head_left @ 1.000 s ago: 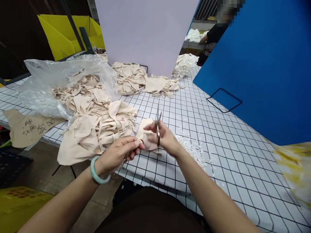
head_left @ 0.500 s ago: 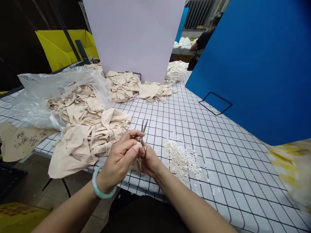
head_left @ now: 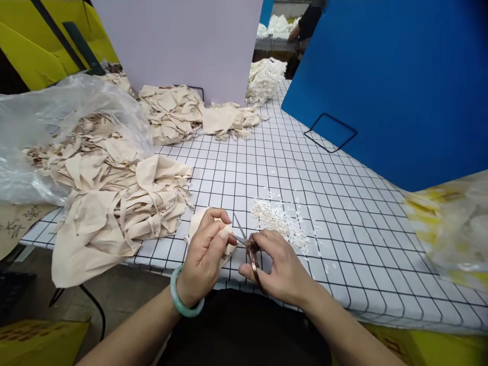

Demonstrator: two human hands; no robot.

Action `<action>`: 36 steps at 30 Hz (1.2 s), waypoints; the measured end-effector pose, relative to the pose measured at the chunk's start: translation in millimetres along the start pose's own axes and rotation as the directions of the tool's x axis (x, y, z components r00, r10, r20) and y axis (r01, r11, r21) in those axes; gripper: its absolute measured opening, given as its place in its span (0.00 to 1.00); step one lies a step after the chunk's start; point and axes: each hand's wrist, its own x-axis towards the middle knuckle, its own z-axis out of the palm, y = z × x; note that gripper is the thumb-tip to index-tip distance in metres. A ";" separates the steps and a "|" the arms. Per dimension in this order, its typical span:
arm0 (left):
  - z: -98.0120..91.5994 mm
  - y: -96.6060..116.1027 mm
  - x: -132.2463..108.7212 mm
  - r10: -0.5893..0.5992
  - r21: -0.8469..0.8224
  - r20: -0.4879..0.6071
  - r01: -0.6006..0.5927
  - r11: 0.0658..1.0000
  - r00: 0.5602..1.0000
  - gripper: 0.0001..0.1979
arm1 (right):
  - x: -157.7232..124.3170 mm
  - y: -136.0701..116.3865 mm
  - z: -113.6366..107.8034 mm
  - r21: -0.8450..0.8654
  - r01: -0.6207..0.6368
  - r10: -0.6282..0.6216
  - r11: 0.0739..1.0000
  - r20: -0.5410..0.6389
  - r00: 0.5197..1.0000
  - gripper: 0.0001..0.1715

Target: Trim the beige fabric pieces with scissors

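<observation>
My left hand [head_left: 208, 251], with a pale green bangle [head_left: 182, 297] at the wrist, pinches a piece of beige fabric [head_left: 198, 219] between thumb and fingers. Part of the cloth hangs behind the hand. My right hand [head_left: 284, 267] grips a pair of scissors [head_left: 251, 249] by the handles. The blades are spread and point left, with the lower one close to the left fingertips. To the right lies a scatter of small white and cream clippings [head_left: 280, 221] on the checked tablecloth. A big heap of beige fabric pieces [head_left: 122, 203] lies left of my hands.
A clear plastic bag [head_left: 129, 109] lies around the heap's far side. More beige pieces [head_left: 171, 112] and a white pile [head_left: 265, 79] sit farther back. A lilac panel [head_left: 183, 46] and a blue panel [head_left: 381, 76] stand upright. Another person's arm [head_left: 301, 25] shows behind.
My hands have moved apart. The scissors, pointing up between them before, now point left with blades spread wider. The view has tipped down and shifted right.
</observation>
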 end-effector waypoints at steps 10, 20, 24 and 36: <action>7.7 -8.6 3.5 0.071 0.053 0.140 -0.079 0.995 0.988 0.17 | -12.6 11.9 0.2 -0.002 0.024 -0.024 1.000 0.046 0.999 0.25; 9.1 -11.8 2.4 0.167 0.100 0.146 -0.183 0.978 0.975 0.15 | -11.0 13.5 2.3 0.027 0.046 -0.047 0.999 0.006 0.999 0.24; 9.1 -11.9 1.7 0.184 0.108 0.142 -0.200 0.974 0.973 0.14 | -11.5 13.5 3.5 0.025 0.040 -0.040 0.999 0.015 0.999 0.24; 9.2 -14.8 0.5 0.204 0.094 0.170 -0.222 0.970 0.964 0.14 | -10.1 9.7 2.4 0.067 0.071 -0.071 0.995 -0.014 0.997 0.24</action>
